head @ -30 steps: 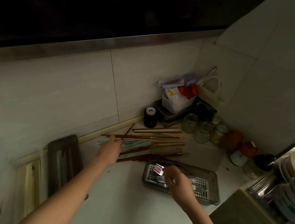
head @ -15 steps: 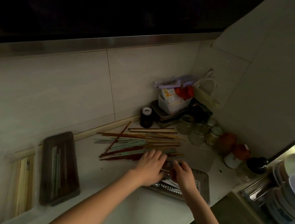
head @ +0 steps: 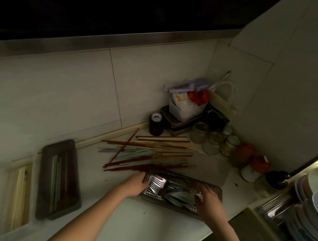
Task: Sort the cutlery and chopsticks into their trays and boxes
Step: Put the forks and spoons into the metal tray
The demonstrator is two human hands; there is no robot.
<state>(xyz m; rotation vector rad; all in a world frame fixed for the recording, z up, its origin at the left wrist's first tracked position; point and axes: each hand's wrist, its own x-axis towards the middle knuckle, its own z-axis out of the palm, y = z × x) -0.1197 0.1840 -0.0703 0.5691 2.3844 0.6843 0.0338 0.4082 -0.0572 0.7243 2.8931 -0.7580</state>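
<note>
Two hands are at the ends of the grey cutlery tray [head: 181, 194] in the lower middle of the frame. The left hand [head: 136, 183] lies against the tray's left end with its fingers curled over the rim there, so it grips the tray. The right hand [head: 208, 198] is at the tray's right end, with fingers bent over the metal cutlery [head: 175, 192] inside; whether it grips the tray or a piece of cutlery I cannot tell. The two hands are well apart. Just above the tray, in the middle of the frame, a loose pile of chopsticks [head: 147, 154] lies on the white desk [head: 126, 223], in red-brown, pale green and wood colours. At the left, a dark long box [head: 59, 179] holds some chopsticks, and beside it a pale box [head: 20, 194] holds light wooden ones. Glass jars [head: 210, 140] stand in the corner at upper right.
</note>
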